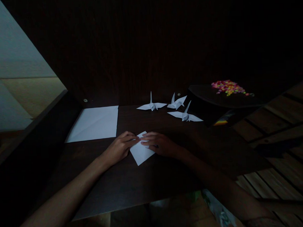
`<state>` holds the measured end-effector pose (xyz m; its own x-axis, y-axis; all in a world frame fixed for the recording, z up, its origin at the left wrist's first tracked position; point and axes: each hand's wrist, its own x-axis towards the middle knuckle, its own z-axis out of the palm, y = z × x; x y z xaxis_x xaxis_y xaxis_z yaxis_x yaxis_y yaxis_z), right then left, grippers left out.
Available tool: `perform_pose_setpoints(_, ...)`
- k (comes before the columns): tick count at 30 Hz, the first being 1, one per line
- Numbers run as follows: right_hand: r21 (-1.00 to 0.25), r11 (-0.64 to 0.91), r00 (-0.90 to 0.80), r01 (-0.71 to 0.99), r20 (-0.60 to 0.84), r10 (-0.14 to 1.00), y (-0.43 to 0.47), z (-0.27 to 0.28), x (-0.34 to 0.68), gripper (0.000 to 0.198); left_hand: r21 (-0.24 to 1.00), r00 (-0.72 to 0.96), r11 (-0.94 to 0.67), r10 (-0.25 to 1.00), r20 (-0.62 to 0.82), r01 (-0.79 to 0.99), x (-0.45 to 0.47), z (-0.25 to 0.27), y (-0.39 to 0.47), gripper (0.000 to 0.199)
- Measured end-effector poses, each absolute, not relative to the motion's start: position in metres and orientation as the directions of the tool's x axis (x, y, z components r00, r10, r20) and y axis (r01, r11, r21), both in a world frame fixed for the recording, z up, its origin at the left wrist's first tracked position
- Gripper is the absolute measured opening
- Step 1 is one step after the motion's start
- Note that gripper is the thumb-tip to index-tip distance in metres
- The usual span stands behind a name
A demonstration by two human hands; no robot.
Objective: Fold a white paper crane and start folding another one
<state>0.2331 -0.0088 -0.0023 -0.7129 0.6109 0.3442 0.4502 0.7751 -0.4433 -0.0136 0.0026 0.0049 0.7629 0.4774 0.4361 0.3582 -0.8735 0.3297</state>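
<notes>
A small folded piece of white paper [140,154] lies on the dark wooden table, one corner pointing toward me. My left hand [121,146] holds its left edge, fingers closed together and reaching over the top of it. From the other side my right hand [160,144] grips the paper, its fingers laid across the upper right part. The fingertips of both hands meet near the paper's upper middle. Beyond them stand three white origami cranes: one on the left [153,106], one behind on the right [176,102] and one nearer on the right [185,116].
A larger white sheet [96,123] with a crease lies at the back left. Small colourful pieces [229,87] are heaped on a raised dark shelf [203,93] at right. A dark panel [129,54] rises behind the table; a low side board [34,138] borders the left.
</notes>
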Motion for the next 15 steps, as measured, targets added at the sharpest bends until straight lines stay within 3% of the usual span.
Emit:
perform_pose_setpoints(3,-0.4,0.794,-0.712,0.458,0.37,0.597,-0.0094,-0.0004,0.2343,0.033,0.296,0.799,-0.894,0.437,0.413,0.337,-0.0129,0.0043,0.0,0.046)
perform_pose_setpoints(8,-0.35,0.834,-0.686,0.426,0.475,0.551,-0.0096,0.0017,0.2321,0.029,0.238,0.796,-0.888,0.458,0.394,0.393,-0.0114,0.0024,-0.0032,0.041)
perform_pose_setpoints(15,-0.302,0.851,-0.671,0.429,0.524,0.524,-0.0075,-0.0058,0.2327,0.024,0.322,0.78,-0.866,0.489,0.39,0.383,-0.0134,0.0018,-0.0012,0.053)
